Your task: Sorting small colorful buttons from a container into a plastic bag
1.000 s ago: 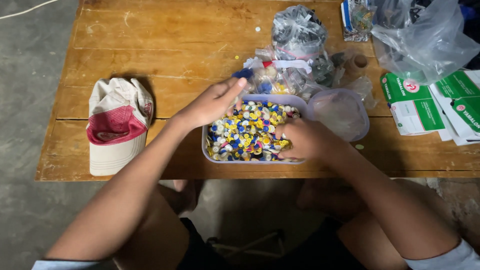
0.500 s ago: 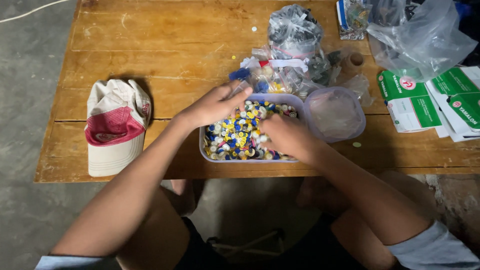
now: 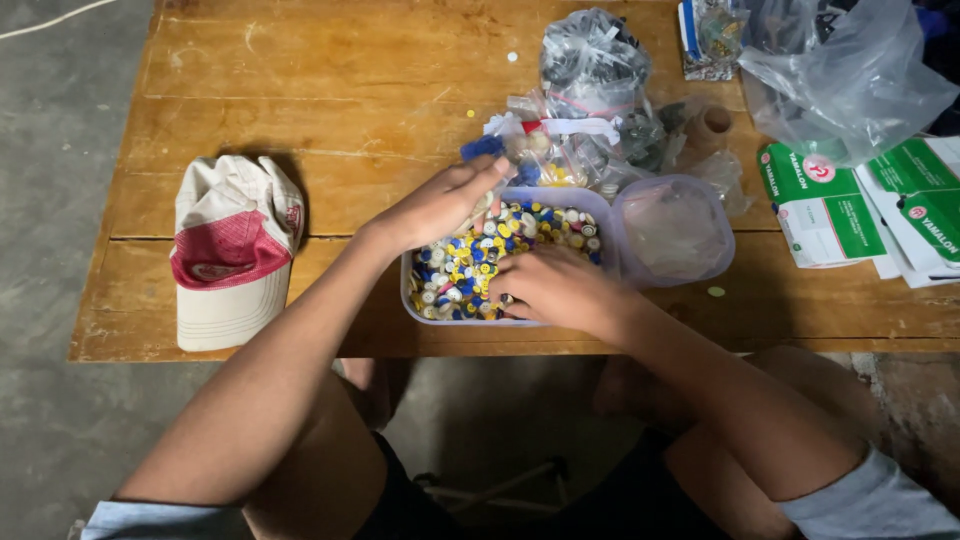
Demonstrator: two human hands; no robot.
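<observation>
Your right hand lies spread, palm down, in the tub of bottle caps; your left hand hovers over its far-left corner, fingers loosely curled.

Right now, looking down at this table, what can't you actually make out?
- Head view: whether the right hand grips any piece; its fingers are buried in the tub of small coloured pieces.
- Whether the left hand pinches something; fingertips curl away.
- Contents of the knotted clear bags; crinkled plastic blurs them.
- The green-and-white boxes are cut by the right edge.
</observation>
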